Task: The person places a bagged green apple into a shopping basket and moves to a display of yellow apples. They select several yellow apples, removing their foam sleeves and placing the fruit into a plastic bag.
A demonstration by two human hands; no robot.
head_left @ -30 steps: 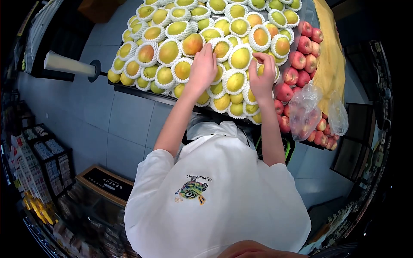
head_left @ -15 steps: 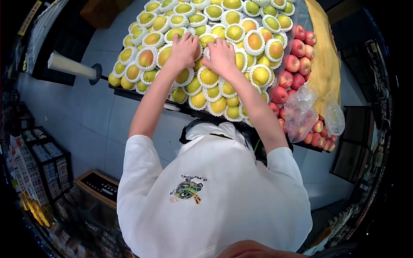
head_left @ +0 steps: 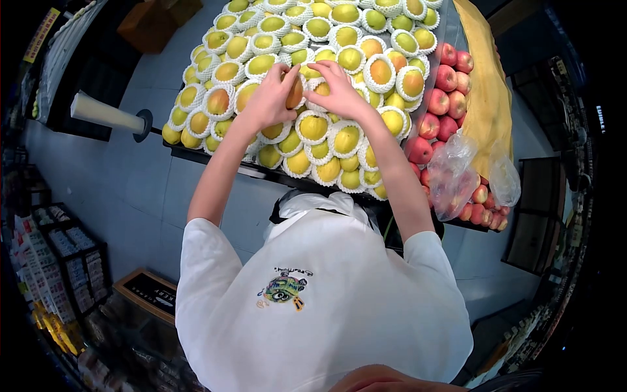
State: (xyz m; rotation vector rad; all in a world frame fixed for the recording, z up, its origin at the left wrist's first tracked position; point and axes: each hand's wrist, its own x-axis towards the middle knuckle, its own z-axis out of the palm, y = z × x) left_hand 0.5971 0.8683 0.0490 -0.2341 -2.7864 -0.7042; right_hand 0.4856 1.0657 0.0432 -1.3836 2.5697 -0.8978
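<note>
Yellow-green fruits in white foam nets (head_left: 313, 127) cover the display in rows. Over their middle, my left hand (head_left: 273, 98) is curled around the left side of an orange-tinged fruit (head_left: 295, 93) in a net. My right hand (head_left: 334, 90) is beside it on the right, fingers bent, its thumb near the same fruit. The hands nearly meet at the fingertips. Whether anything is under my right palm is hidden.
Red apples (head_left: 446, 77) lie to the right behind a clear divider, with crumpled plastic bags (head_left: 452, 173) and a yellow cloth (head_left: 484, 85) beside them. A white roll on a stand (head_left: 108, 112) is at the left. The display's black edge (head_left: 261, 171) runs before my body.
My hands have come closer together, and the orange-tinged fruit now shows between them. The view has shifted slightly over the display.
</note>
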